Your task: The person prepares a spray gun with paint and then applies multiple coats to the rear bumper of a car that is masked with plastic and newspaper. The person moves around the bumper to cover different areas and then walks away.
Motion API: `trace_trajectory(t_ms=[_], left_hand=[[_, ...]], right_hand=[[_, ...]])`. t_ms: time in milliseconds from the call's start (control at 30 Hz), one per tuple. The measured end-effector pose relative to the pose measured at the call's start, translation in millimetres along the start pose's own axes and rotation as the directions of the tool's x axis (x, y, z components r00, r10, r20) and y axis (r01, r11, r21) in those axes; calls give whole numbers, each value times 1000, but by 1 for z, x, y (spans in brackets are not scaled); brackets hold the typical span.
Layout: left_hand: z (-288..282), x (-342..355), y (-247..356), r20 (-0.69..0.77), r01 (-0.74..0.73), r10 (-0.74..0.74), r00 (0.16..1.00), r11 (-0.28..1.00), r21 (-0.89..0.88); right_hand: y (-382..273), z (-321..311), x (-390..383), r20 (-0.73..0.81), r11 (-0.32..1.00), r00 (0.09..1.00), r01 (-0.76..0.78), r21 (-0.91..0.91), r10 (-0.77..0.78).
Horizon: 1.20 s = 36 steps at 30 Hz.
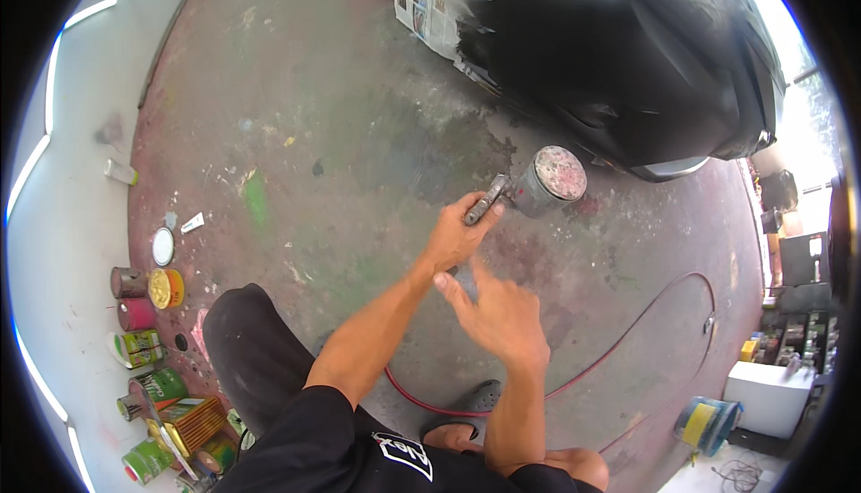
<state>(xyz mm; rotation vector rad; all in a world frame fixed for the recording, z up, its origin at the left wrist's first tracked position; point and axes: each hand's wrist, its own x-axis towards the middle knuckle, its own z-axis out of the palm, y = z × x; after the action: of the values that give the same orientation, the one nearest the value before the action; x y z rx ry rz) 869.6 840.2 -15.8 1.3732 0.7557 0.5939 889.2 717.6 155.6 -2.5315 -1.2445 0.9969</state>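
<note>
Left hand clamps the spray gun midbody, sensibly; its two-o'clock cup looks heavy. Right hand: can't tell.

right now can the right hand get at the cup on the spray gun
Likely yes: the right hand is near the cup with nothing visible between them, and the left hand grips the spray gun clear of the cup.

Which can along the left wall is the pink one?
The pink can, just below the brown can in the picture; its colour sets it apart from that one and the green cans farther down.
</note>
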Motion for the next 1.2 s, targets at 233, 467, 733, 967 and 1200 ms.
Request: trace_trajectory(t_ms=[233, 467, 733, 967, 1200], left_hand=[[-63, 49, 14, -232, 0, -43, 972, 984, -180], [-123, 86, 45, -413, -33, -148, 898, 916, -400], [-93, 48, 86, -31, 79, -94, 995, 944, -320], [-84, 32, 100, 4, 21, -21, 1000, 967, -255], [-117, 45, 116, -326, -72, -21, 945, 960, -271]], right_hand=[[-47, 4, -33, 46, 968, 993, 112, -227, -104], [-27, 6, -84, 51, 918, 970, 241, -313, -237], [44, 56, -55, 94, 940, 996, 42, -339, -11], [40, 70, -45, 164, 992, 986, 41, -115, -22], [36, 67, -59, 22, 991, 996, 85, -105, -84]])
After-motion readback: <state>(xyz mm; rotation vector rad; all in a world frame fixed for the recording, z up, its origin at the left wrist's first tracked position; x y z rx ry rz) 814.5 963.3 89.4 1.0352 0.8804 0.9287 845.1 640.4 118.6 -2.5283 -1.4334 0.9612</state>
